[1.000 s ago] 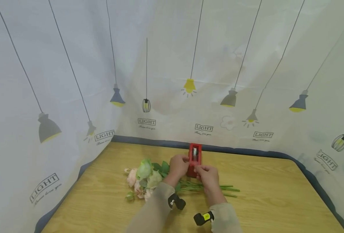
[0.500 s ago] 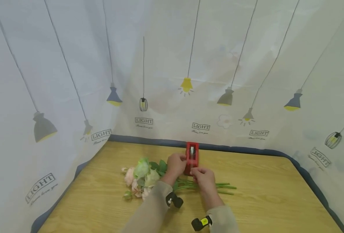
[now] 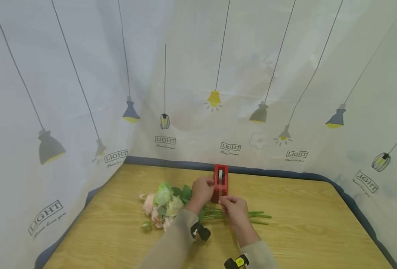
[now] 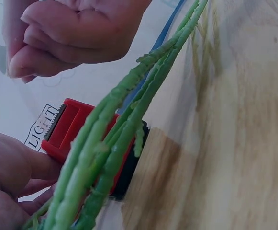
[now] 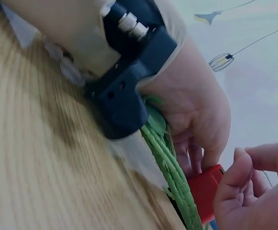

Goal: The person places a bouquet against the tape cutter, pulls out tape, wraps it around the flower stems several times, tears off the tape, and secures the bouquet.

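Observation:
A red tape dispenser (image 3: 225,184) with a roll inside stands near the table's back edge. My left hand (image 3: 201,191) grips its left side; the left wrist view shows the fingers against the red body (image 4: 74,130) below its toothed cutter. Thumb and forefinger of my right hand (image 3: 236,210) pinch the end of a clear tape strip (image 3: 220,192), faintly visible running from the dispenser. A bunch of flowers (image 3: 165,205), pink, cream and pale green, lies on its side under my left forearm. Its green stems (image 3: 260,216) pass below both hands, in front of the dispenser.
The wooden table (image 3: 306,224) ends at a dark blue border (image 3: 185,164) along a white curtain (image 3: 191,74) printed with lamps, close behind the dispenser. Black wrist cameras (image 3: 202,231) sit on both sleeves, just above the table.
My right hand has drawn slightly back from the dispenser toward me, with more clear tape showing between them. The left hand keeps its hold, and the head view has shifted a little.

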Action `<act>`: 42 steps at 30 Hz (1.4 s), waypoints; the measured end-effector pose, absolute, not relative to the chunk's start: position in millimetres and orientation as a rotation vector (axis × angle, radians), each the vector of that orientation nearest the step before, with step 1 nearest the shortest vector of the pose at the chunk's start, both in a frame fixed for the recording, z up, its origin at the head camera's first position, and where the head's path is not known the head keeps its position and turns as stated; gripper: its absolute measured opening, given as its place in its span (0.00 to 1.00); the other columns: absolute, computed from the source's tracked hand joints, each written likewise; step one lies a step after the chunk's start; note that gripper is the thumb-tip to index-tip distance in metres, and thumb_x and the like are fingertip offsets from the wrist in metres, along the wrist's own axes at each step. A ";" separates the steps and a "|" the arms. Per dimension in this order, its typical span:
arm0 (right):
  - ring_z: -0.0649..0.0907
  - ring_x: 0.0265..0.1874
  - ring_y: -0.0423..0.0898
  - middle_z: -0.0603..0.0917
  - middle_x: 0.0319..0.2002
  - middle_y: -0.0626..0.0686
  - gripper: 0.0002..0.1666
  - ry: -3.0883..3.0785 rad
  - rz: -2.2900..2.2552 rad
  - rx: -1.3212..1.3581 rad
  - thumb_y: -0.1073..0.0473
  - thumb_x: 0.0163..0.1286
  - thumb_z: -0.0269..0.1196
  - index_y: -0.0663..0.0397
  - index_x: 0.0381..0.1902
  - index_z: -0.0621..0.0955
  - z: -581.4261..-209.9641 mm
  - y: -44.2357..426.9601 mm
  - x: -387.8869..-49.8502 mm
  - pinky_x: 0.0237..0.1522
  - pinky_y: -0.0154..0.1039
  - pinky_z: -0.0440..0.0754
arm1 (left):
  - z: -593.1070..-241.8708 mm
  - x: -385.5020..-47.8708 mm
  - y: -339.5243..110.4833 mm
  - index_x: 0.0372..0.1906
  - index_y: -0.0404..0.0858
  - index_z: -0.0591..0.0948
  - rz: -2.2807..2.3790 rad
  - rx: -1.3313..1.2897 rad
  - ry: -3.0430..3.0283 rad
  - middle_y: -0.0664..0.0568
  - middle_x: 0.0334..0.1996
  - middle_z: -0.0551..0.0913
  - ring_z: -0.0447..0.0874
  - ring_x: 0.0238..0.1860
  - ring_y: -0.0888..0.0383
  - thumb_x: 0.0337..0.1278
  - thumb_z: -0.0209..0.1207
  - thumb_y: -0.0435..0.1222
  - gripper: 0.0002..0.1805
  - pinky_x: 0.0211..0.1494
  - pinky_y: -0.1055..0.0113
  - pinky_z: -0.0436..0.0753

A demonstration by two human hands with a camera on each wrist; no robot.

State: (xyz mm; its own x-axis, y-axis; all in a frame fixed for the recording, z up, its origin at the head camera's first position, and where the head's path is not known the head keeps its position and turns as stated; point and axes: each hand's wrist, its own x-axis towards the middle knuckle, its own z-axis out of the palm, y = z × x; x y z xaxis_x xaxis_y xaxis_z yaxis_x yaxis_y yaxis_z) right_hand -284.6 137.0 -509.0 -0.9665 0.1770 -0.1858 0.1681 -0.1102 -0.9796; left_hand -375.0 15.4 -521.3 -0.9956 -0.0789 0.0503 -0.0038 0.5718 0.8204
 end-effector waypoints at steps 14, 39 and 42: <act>0.79 0.25 0.36 0.85 0.29 0.46 0.07 -2.066 2.380 -0.357 0.67 0.77 0.63 0.67 0.40 0.85 -510.9 137.9 -268.6 0.29 0.28 0.82 | -522.5 -374.0 16.2 0.49 0.40 0.92 -1.430 0.102 -2.709 0.50 0.42 0.91 0.88 0.44 0.55 0.68 0.68 0.34 0.09 0.46 0.59 0.91; 0.82 0.27 0.38 0.86 0.29 0.46 0.04 -2.140 2.338 -0.292 0.71 0.73 0.62 0.68 0.38 0.84 -517.9 139.9 -252.8 0.30 0.29 0.84 | -523.9 -376.0 15.4 0.50 0.40 0.92 -1.419 0.091 -2.715 0.50 0.41 0.92 0.88 0.43 0.57 0.68 0.69 0.35 0.10 0.47 0.60 0.90; 0.81 0.27 0.38 0.86 0.29 0.47 0.05 -2.143 2.323 -0.282 0.71 0.73 0.63 0.65 0.36 0.85 -516.4 138.7 -251.4 0.29 0.29 0.84 | -524.7 -377.0 16.1 0.50 0.40 0.92 -1.419 0.096 -2.716 0.50 0.41 0.92 0.88 0.44 0.56 0.68 0.69 0.35 0.10 0.48 0.59 0.90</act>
